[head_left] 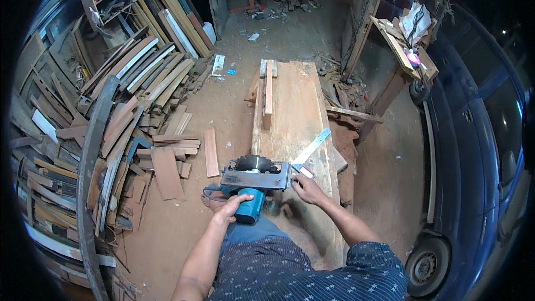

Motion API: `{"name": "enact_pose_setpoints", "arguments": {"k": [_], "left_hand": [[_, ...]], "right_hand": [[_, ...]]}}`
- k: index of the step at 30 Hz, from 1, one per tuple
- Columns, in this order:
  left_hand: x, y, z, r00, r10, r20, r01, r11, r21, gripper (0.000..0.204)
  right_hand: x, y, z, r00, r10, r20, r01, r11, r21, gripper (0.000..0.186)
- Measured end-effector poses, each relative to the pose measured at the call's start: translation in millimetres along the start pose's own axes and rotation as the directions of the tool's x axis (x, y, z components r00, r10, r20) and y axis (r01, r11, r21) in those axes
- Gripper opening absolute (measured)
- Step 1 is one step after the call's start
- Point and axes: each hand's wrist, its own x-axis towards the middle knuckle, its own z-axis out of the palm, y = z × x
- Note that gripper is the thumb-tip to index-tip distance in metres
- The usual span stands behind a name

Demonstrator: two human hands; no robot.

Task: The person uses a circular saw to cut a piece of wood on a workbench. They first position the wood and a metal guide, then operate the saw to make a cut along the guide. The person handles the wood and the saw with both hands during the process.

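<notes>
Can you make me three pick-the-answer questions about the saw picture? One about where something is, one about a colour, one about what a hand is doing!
1. Where does the flat metal ruler lie?
A. on the long wooden plank
B. on the floor
C. on the car

2. What colour is the round-bladed power saw's body?
A. red
B. teal
C. yellow

3. What is the left hand doing?
A. hanging free
B. holding a hammer
C. gripping the saw

Answers: 1 A, the ruler rests on the plank by the right hand. 2 B, its motor housing is teal. 3 C, its fingers wrap the saw's body.
</notes>
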Motion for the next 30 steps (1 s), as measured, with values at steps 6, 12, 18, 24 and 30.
{"name": "enact_pose_setpoints", "arguments": {"k": [6, 12, 18, 24, 30], "left_hand": [[-6.4, 2.6, 2.8, 0.999, 0.024, -0.032, -0.021, 0.994, 0.112, 0.079], [23.5, -22.0, -22.6, 0.983, 0.025, -0.181, 0.005, 0.986, 0.165, 0.074], [0.7, -0.9, -8.1, 0.999, 0.046, -0.016, -0.045, 0.996, 0.075, 0.065], [-2.7, 2.4, -5.0, 0.999, 0.026, -0.048, -0.020, 0.993, 0.118, 0.070], [-13.0, 4.4, 11.2, 0.989, 0.109, -0.102, -0.087, 0.976, 0.200, 0.074]], "right_hand": [[9.4, -2.9, -0.7, 0.800, 0.473, 0.369, -0.599, 0.608, 0.520, 0.034], [3.4, 28.6, 13.8, 0.656, 0.388, 0.647, -0.728, 0.101, 0.678, 0.023], [-8.2, -28.7, -19.2, 0.990, -0.098, 0.104, 0.115, 0.978, -0.176, 0.036], [-2.2, -9.5, -20.4, 0.969, -0.156, 0.190, 0.193, 0.961, -0.196, 0.030], [-8.6, 13.3, 7.8, 0.850, 0.364, 0.382, -0.522, 0.689, 0.504, 0.044]]}}
